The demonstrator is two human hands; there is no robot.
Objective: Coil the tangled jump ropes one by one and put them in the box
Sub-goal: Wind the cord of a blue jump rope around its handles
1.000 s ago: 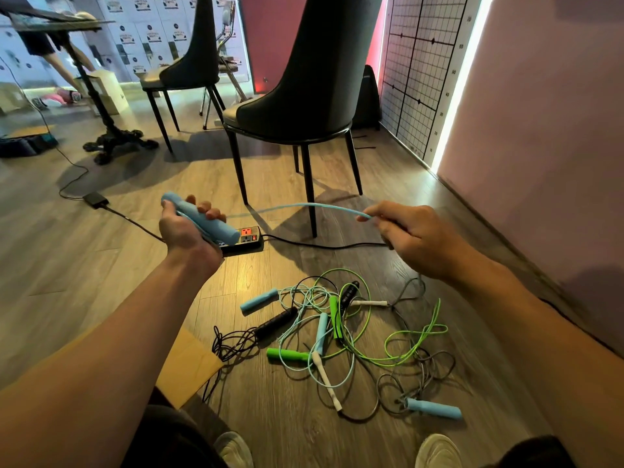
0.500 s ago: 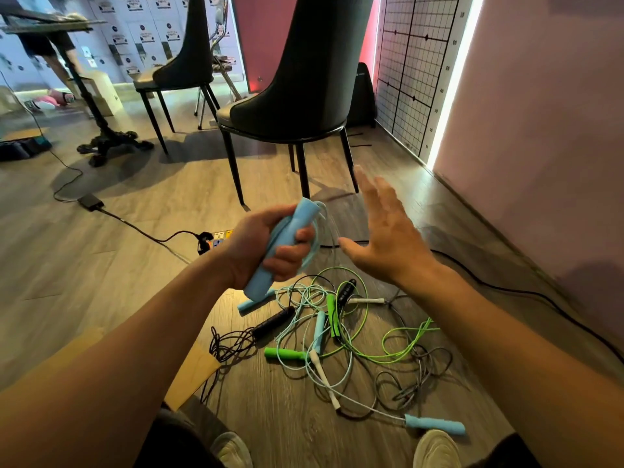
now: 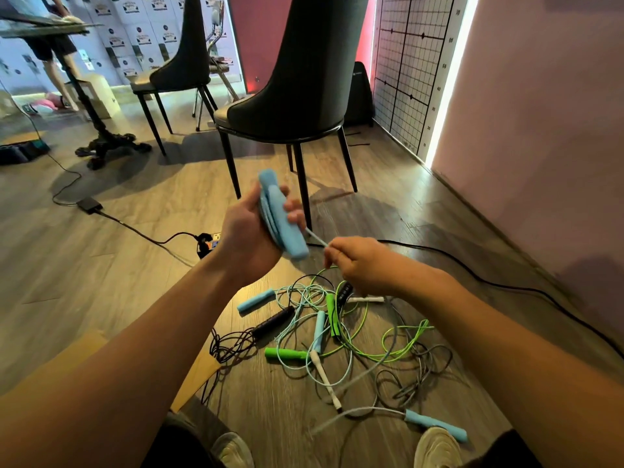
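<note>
My left hand (image 3: pixel 250 231) grips a light blue jump-rope handle (image 3: pixel 283 216) with loops of its pale blue cord against it, held above the floor. My right hand (image 3: pixel 358 265), just right of it, pinches that cord (image 3: pixel 316 238) where it leaves the handle. The rope's other blue handle (image 3: pixel 435 424) lies on the floor near my right shoe. Below my hands a tangled pile of jump ropes (image 3: pixel 337 332) in green, blue, black and grey lies on the wood floor. A cardboard box flap (image 3: pixel 199 369) shows at lower left, partly hidden by my left arm.
A dark chair (image 3: pixel 297 96) stands just beyond the pile, a second chair (image 3: pixel 182 69) farther left. A power strip (image 3: pixel 207 243) and black cables cross the floor. A table base (image 3: pixel 108 146) stands at left. The pink wall (image 3: pixel 540 130) bounds the right side.
My right hand, open half a second ago, has closed on the cord beside the handle. My left hand has turned the handle more upright with more cord looped against it.
</note>
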